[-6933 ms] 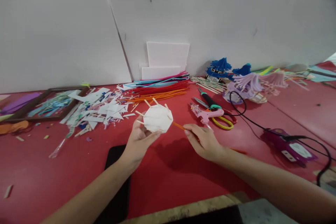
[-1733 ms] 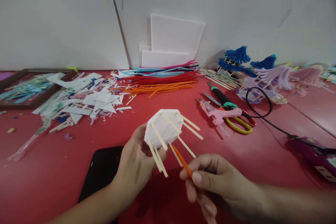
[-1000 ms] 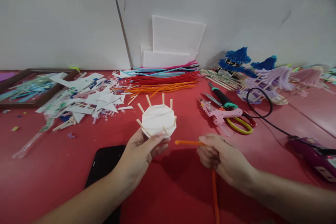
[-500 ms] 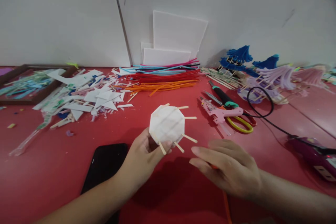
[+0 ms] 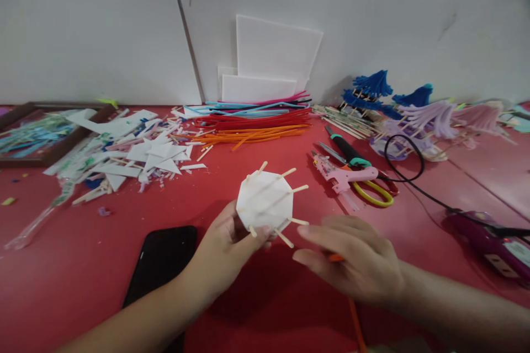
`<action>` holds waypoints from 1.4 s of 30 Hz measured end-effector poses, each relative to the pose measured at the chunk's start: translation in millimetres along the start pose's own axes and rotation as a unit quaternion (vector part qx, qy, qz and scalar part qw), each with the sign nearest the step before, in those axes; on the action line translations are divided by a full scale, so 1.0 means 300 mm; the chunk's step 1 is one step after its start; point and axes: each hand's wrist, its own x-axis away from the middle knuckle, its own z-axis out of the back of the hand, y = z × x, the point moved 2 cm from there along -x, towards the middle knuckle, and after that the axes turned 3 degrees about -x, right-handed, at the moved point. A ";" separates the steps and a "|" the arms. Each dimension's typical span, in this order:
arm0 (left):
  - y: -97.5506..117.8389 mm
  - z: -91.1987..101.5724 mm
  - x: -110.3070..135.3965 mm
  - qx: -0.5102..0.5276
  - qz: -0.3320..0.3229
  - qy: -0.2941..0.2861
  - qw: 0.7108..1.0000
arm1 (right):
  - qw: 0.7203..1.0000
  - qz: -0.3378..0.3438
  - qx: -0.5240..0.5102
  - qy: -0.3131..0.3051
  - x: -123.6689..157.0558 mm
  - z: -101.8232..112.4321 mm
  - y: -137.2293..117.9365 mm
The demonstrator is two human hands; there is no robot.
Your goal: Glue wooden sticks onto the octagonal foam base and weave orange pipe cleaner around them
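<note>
My left hand (image 5: 234, 242) pinches the lower edge of a white octagonal board (image 5: 265, 201), its thumb on the front and its fingers behind. Several thin wooden sticks stand out around the board's rim. To the right, close to the lower right sticks, my right hand (image 5: 351, 259) is curled with thumb and index fingertips apart. An orange pipe cleaner (image 5: 356, 322) runs through that hand; a bit shows inside the curled fingers and its tail hangs below. The rest of it is hidden by the hand.
A black phone (image 5: 161, 259) lies left of my left arm. Beyond are white scraps (image 5: 153, 151), bundled pipe cleaners (image 5: 256, 121), a pink glue gun (image 5: 342, 176) over scissors (image 5: 375, 193), and a purple power strip (image 5: 488, 245). Blue and lilac stick models (image 5: 430, 118) stand back right.
The octagonal board has tilted and turned slightly, so the upper left stick shows more. My right hand has come a little nearer to the board. The whole view has shifted slightly.
</note>
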 end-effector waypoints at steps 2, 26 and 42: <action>0.000 -0.003 -0.010 0.039 0.012 0.021 0.999 | 0.998 -0.069 -0.006 0.007 -0.008 0.010 0.027; 0.072 0.055 -0.042 -0.182 -0.173 0.066 0.966 | 0.828 -0.341 -0.440 -0.075 -0.021 -0.074 0.146; -0.011 0.106 -0.059 -0.298 -0.201 -0.006 0.933 | 0.918 -0.333 -0.176 -0.123 0.009 -0.057 0.149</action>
